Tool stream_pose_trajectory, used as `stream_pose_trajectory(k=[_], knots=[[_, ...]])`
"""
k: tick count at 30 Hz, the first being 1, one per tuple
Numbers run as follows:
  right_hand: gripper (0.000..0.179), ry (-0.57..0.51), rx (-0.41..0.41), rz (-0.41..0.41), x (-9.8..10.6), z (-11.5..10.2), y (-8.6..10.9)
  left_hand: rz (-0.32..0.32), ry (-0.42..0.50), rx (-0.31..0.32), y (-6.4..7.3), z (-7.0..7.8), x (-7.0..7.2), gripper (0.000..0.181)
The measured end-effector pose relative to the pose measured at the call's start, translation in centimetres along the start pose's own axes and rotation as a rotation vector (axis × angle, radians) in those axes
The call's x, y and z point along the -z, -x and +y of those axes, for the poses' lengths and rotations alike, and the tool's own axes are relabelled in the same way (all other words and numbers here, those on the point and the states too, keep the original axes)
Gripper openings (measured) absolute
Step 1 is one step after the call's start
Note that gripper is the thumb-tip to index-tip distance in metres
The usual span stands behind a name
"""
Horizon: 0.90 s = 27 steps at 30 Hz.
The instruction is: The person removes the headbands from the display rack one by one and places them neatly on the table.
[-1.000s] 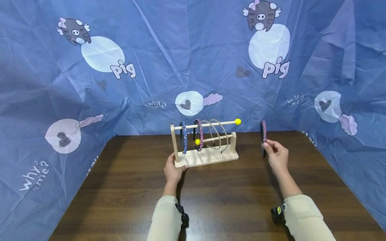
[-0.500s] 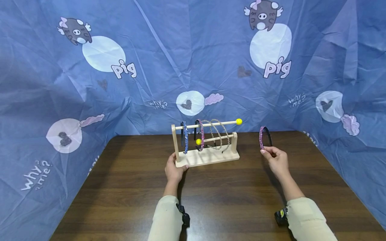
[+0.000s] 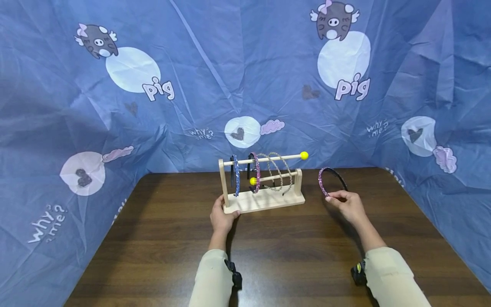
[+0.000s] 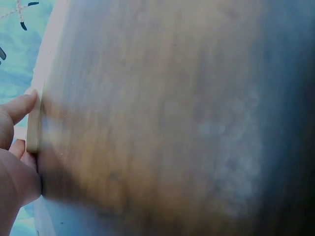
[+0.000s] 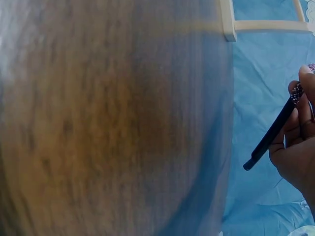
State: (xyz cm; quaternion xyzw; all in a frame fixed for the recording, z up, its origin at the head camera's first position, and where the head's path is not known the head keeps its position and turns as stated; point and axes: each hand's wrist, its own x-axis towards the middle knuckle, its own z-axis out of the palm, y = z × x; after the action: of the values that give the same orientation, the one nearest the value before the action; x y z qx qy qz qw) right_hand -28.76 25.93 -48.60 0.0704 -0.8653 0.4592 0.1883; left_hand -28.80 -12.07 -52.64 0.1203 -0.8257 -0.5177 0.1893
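My left hand (image 3: pixel 221 218) grips the left end of a wooden headband rack (image 3: pixel 268 204), thumb on the front edge of its base. On the rack hang a blue glittery headband (image 3: pixel 237 181), a pink glittery headband (image 3: pixel 257 172) and two beige braided headbands (image 3: pixel 288 175). To the right of the rack, my right hand (image 3: pixel 350 207) pinches another pink glittery headband (image 3: pixel 321 182) between thumb and fingers, held above the table. Its black end (image 5: pixel 271 129) shows below the fingers in the right wrist view. In the left wrist view, the base edge (image 4: pixel 33 128) lies against my fingers.
The rack has two bars tipped with yellow balls, an upper one (image 3: pixel 304 155) and a lower one (image 3: pixel 253 181). A brown wooden table (image 3: pixel 291 251) lies beneath. Behind and around it hangs a blue cloth (image 3: pixel 199 76) with pig prints.
My right hand has turned the pink headband from nearly edge-on to a more open arc and moved it slightly left and down. My left hand stays on the rack.
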Motion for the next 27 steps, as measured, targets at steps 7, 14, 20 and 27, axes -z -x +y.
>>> stream_pose_trajectory(k=[7,14,20,27], knots=[[0.017,0.005,-0.026,-0.050,-0.2,0.6,-0.3,0.000,-0.003,0.002,0.1,-0.1,0.0,0.074],[0.012,0.023,-0.021,-0.115,-0.8,1.4,-0.8,0.000,-0.001,0.010,0.2,0.1,0.1,0.073],[0.011,0.146,-0.009,-0.133,-1.3,1.7,-1.0,-0.002,-0.002,0.011,0.1,0.2,0.1,0.073],[0.009,0.213,0.002,-0.152,-1.5,1.9,-1.3,0.004,-0.002,0.001,0.0,0.2,0.1,0.073]])
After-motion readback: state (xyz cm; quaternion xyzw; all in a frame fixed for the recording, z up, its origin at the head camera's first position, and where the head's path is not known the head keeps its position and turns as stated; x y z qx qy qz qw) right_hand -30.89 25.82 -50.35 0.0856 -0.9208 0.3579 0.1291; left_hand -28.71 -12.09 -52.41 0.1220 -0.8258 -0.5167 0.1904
